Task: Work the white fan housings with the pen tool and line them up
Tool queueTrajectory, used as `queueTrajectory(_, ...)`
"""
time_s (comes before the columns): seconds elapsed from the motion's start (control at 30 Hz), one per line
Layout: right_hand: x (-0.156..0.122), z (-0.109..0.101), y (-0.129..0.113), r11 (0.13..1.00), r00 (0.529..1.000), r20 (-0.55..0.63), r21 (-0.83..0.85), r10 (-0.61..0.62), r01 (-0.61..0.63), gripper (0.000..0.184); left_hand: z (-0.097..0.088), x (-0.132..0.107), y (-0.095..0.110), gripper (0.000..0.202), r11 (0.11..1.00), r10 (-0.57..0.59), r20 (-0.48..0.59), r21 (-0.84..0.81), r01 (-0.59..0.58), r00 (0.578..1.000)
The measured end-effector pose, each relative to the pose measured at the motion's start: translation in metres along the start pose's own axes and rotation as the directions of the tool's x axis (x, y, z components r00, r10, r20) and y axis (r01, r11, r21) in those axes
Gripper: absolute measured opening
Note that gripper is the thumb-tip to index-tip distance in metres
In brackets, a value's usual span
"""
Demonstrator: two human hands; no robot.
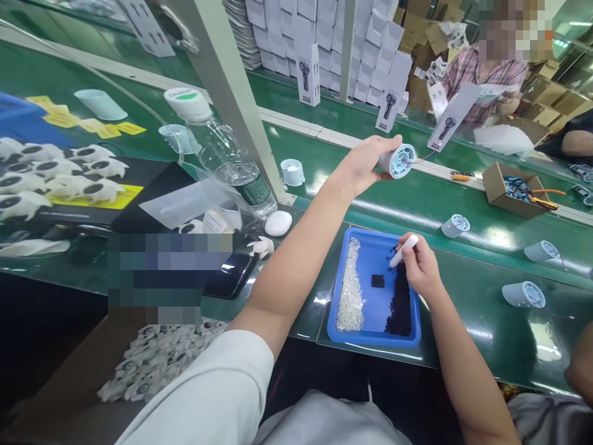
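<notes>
My left hand is stretched out over the green bench, fingers wrapped round a pale blue cylindrical housing. Its spoked round end faces right, and a thin reddish wire trails from it. Over the right side of a blue tray, my right hand grips a white pen-shaped tool. The tool points down and left toward a heap of tiny black parts. On the tray's left side lies a heap of tiny clear-white parts, and a small black square sits between the heaps.
More pale blue housings stand and lie to the right, near a cardboard box of small parts. A water bottle, a metal post and white animal-shaped pieces are at left. Another person sits across the bench.
</notes>
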State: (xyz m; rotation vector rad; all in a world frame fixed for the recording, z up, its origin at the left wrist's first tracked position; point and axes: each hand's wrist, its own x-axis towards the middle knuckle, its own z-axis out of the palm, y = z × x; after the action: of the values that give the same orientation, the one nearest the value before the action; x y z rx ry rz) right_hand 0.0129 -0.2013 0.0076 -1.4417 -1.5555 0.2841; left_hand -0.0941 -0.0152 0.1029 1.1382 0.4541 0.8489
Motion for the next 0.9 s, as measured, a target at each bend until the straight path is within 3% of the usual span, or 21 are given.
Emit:
queueTrajectory(0.13, -0.001, 0.001, -0.006, 0.999, 1.0, 0.019, 0.029, 0.02, -0.02, 0.036, -0.001, 0.002, -0.002, 0.024, 1.0, -0.005, -0.013, -0.006, 0.005, 1.0)
queueTrajectory(0.3, -0.002, 0.003, -0.013, 0.999, 0.975, 0.223, 0.053, -0.016, 0.004, 0.027, 0.001, 0.003, -0.006, 0.025, 0.999, -0.028, 0.008, -0.022, 0.028, 1.0)
queueTrajectory(0.37, -0.003, 0.004, -0.013, 0.994, 0.992, 0.125, 0.113, -0.017, 0.003, 0.025, 0.004, 0.002, -0.008, 0.024, 0.999, -0.05, 0.016, -0.002, 0.05, 0.999)
queueTrajectory(0.43, -0.003, 0.005, -0.012, 0.981, 0.993, -0.115, 0.19, -0.011, 0.033, 0.026, 0.008, 0.0, -0.01, 0.021, 0.996, -0.077, 0.017, 0.047, 0.076, 0.997)
queueTrajectory(0.53, 0.0, 0.005, -0.011, 0.963, 0.887, -0.461, 0.251, 0.026, 0.102, 0.025, 0.013, -0.004, -0.014, 0.019, 0.981, -0.116, 0.034, 0.157, 0.11, 0.993)
queueTrajectory(0.6, 0.003, 0.005, -0.009, 0.962, 0.816, -0.574, 0.254, 0.069, 0.097, 0.025, 0.014, -0.005, -0.017, 0.022, 0.964, -0.143, 0.056, 0.235, 0.126, 0.988)
queueTrajectory(0.7, 0.006, 0.003, -0.006, 0.966, 0.788, -0.597, 0.258, 0.15, 0.011, 0.028, 0.015, -0.007, -0.019, 0.031, 0.946, -0.171, 0.087, 0.295, 0.138, 0.982)
queueTrajectory(0.9, 0.006, 0.002, -0.001, 0.961, 0.806, -0.557, 0.271, 0.2, -0.052, 0.032, 0.017, -0.01, -0.02, 0.04, 0.937, -0.186, 0.119, 0.319, 0.14, 0.975)
